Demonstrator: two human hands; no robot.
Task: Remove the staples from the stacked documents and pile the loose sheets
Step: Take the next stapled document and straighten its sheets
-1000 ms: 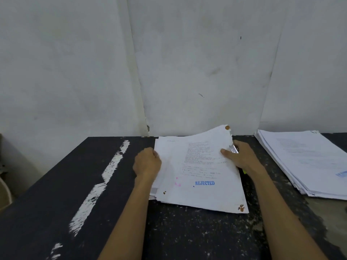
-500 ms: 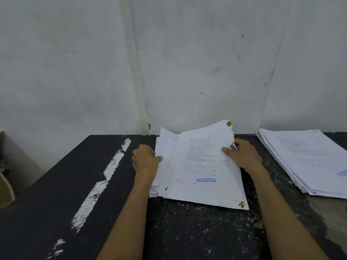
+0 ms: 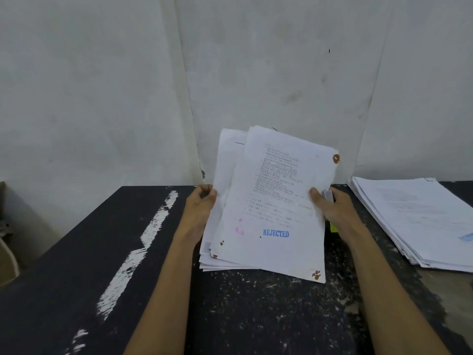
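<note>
**Both hands on the paper stack, far edge raised**

Far left, a white paint streak (image 3: 143, 239) runs along the black table (image 3: 256, 316). My left hand (image 3: 199, 208) grips the left edge of the stack of papers (image 3: 226, 175), fingers curled, thumb on the front. The stack is mid-table and tilted: its far edge is up toward the wall (image 3: 256, 73), its near edge down on the table. The sheets are fanned, not squared.

The top sheet (image 3: 281, 196) has printed text too small to read. It has a pink mark (image 3: 239, 228) low left, a blue REJECTED stamp (image 3: 276, 233) beside that, and a brown rust stain (image 3: 336, 158) at the upper right corner.

My right hand (image 3: 337, 213) holds the right edge, thumb pressed on the top sheet, fingers behind. A small silvery tool (image 3: 328, 195) is tucked in the same hand; I can't tell what it is. A yellow-green bit (image 3: 333, 227) shows just below.

Far right, a second pile of sheets (image 3: 422, 221) lies flat on the table, well apart from the held stack.
</note>
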